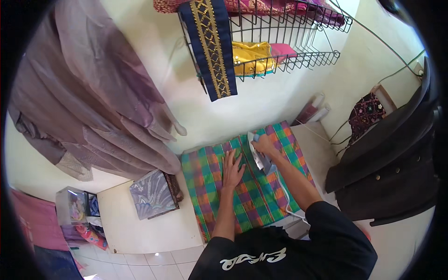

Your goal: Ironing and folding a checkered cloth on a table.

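Note:
A green, orange and purple plaid cloth (210, 182) lies spread over the work surface in front of me. My right hand (263, 143) grips the handle of an electric iron (259, 157), which rests on the cloth towards its far right part. From the iron a pale cord (287, 201) runs back towards my body. My left hand (232, 169) lies palm down on the cloth, left of the iron, with its fingers apart and nothing held. The iron's soleplate is mostly hidden.
Folded patterned cloths (154, 194) lie on the table at left, below hanging mauve garments (105, 87). Wire shelves (287, 59) with fabrics are on the wall ahead. Dark garments (385, 175) hang at right. Rolls (313, 108) stand in the corner.

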